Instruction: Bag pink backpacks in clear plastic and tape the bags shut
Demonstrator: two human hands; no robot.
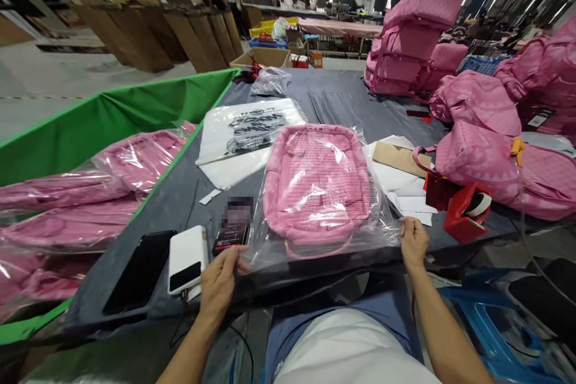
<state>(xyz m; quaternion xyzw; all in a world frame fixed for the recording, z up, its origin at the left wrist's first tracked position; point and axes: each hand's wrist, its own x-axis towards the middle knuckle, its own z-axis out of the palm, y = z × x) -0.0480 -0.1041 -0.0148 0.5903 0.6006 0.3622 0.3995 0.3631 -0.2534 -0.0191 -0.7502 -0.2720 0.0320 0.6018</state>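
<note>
A pink backpack (319, 180) lies flat inside a clear plastic bag (382, 231) at the front of the table, its carry loop towards me. My left hand (220, 276) pinches the bag's near left corner, beside a phone (233, 228) with a lit screen. At the near right corner, my right hand (413, 241) has its fingers closed on the bag's edge. The plastic is stretched between both hands. A white power bank (186, 261) and a dark phone (140, 270) lie left of my left hand.
Wrapped pink bags fill a green-lined bin (166, 99) at left. Printed plastic bags (252, 132) lie behind the backpack. At right are a red tape dispenser (468, 210), cardboard (400, 159), a pink backpack (504, 168) and a pink stack (414, 36). A blue stool (486, 318) stands below.
</note>
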